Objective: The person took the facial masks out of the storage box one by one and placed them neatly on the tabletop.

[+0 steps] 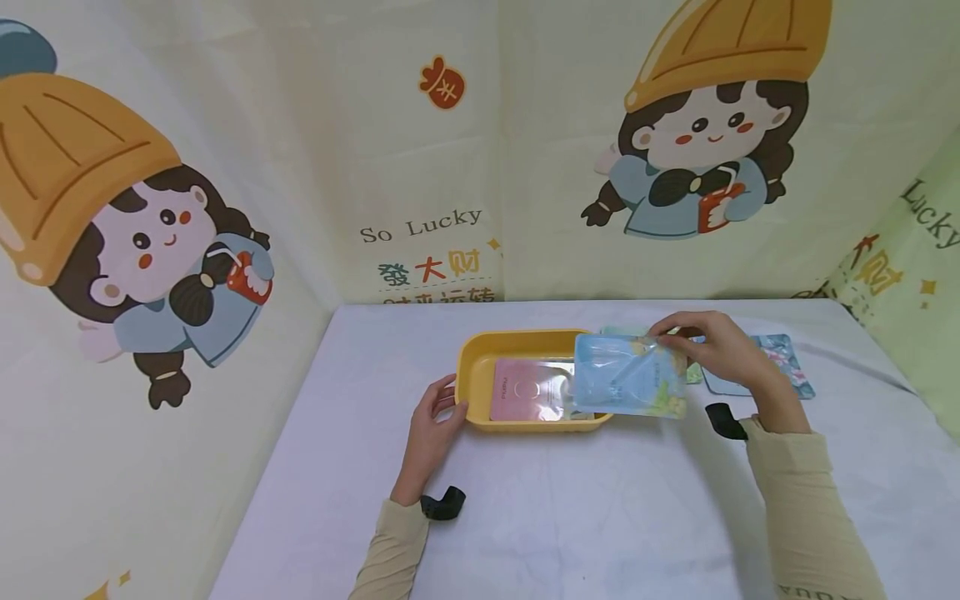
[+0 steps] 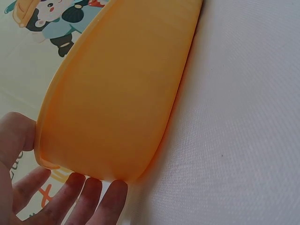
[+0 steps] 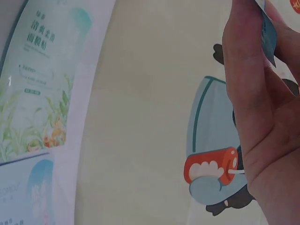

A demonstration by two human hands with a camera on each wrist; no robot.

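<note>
A blue face mask packet (image 1: 628,375) hangs over the right end of a yellow plastic tray (image 1: 534,426). Its upper right corner is pinched between the thumb and fingers of my right hand (image 1: 716,346). In the right wrist view only a sliver of that packet (image 3: 268,40) shows between thumb and fingers. My left hand (image 1: 435,429) grips the tray's left end; the left wrist view has the thumb at the rim and fingertips against the outer wall (image 2: 112,103). Inside the tray lies a pink packet (image 1: 517,390), partly covered by the blue one.
Right of the tray, a light blue packet with a floral part (image 1: 787,358) lies on the white-covered table (image 1: 570,517). A pale green packet (image 3: 42,84) lies near it, mostly hidden behind my right hand in the head view. A printed cloth backdrop (image 1: 555,167) stands behind the table.
</note>
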